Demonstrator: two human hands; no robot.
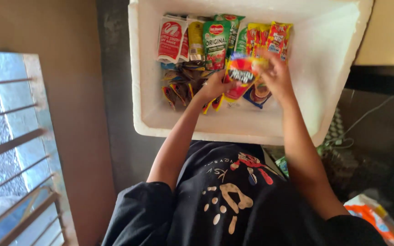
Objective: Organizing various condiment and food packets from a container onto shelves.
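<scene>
Hands meet over a white foam box that sits tipped against the person's dark printed shirt. The left hand is closed on the lower edge of a bright red and yellow snack packet, fingers curled under it. The right hand pinches the same packet from the other side, thumb and fingers folded on its upper corner, so the packet hangs between the two hands just above the box floor. Under it lies a blue-edged pouch. Along the far wall stand upright pouches: a white and red sauce pouch, a green ketchup pouch and a pair of red and yellow sachets. A heap of small dark sachets lies beside the left wrist (too blurred to tell more). A barred window shows on the left
</scene>
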